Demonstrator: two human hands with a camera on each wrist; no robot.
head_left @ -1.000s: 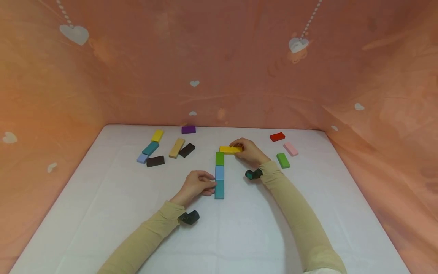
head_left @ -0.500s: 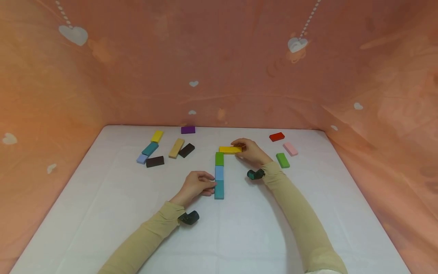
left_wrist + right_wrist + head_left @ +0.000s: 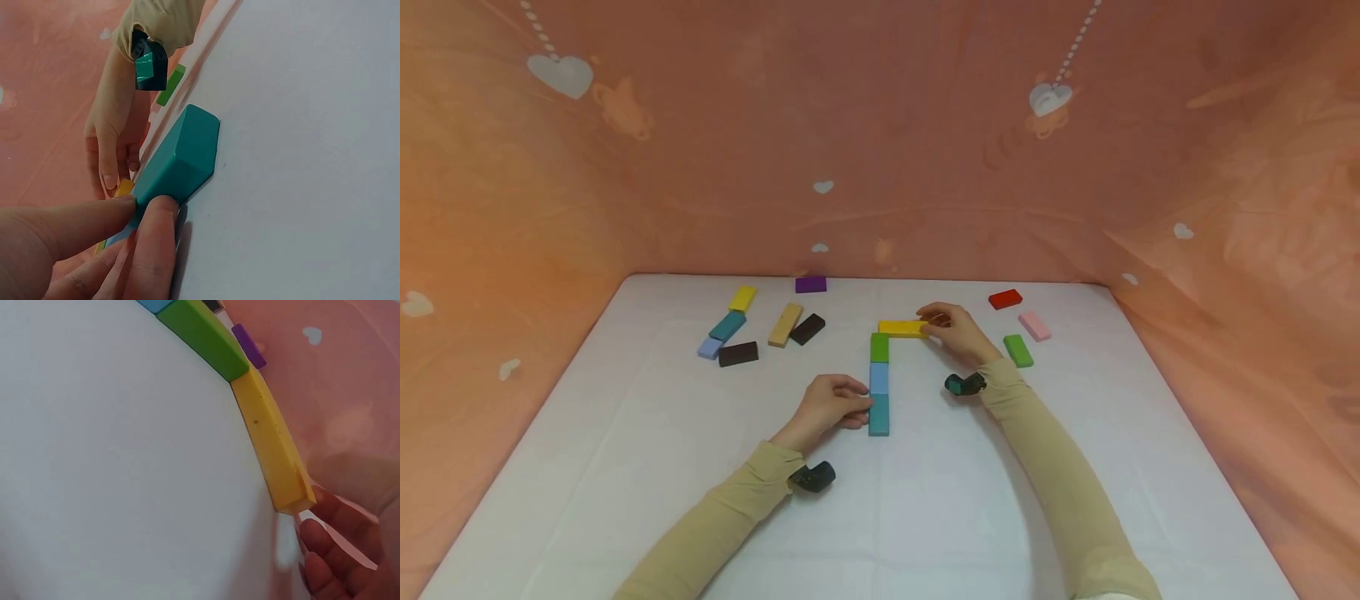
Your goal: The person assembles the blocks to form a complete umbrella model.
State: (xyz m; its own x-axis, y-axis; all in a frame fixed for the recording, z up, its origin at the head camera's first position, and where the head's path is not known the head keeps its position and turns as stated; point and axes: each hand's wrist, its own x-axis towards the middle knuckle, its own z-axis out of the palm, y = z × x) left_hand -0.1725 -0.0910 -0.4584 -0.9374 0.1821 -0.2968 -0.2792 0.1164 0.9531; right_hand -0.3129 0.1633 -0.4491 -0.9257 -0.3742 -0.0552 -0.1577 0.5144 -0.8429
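Three blocks stand end to end in the head view: teal (image 3: pixel 878 415), light blue (image 3: pixel 879 378) and green (image 3: pixel 879 348). A yellow block (image 3: pixel 902 329) lies crosswise at the green one's far end, reaching right. My left hand (image 3: pixel 823 408) touches the teal block's left side; in the left wrist view its fingertips (image 3: pixel 164 206) rest against the teal block (image 3: pixel 178 156). My right hand (image 3: pixel 957 331) is at the yellow block's right end. In the right wrist view its relaxed fingers (image 3: pixel 322 531) lie beside the end of the yellow block (image 3: pixel 269 437), not gripping it.
At the left lie yellow (image 3: pixel 743 298), teal (image 3: pixel 727 325), pale blue, tan (image 3: pixel 786 325) and two black blocks (image 3: pixel 738 354); purple (image 3: pixel 811 285) is by the back edge. Red (image 3: pixel 1005 299), pink (image 3: pixel 1034 326) and green (image 3: pixel 1018 351) blocks lie right. A pink curtain (image 3: pixel 865 150) surrounds the table.
My right hand has slid right along the yellow block to its end, and its fingers have come off the top. My left hand and the blocks have stayed in place.
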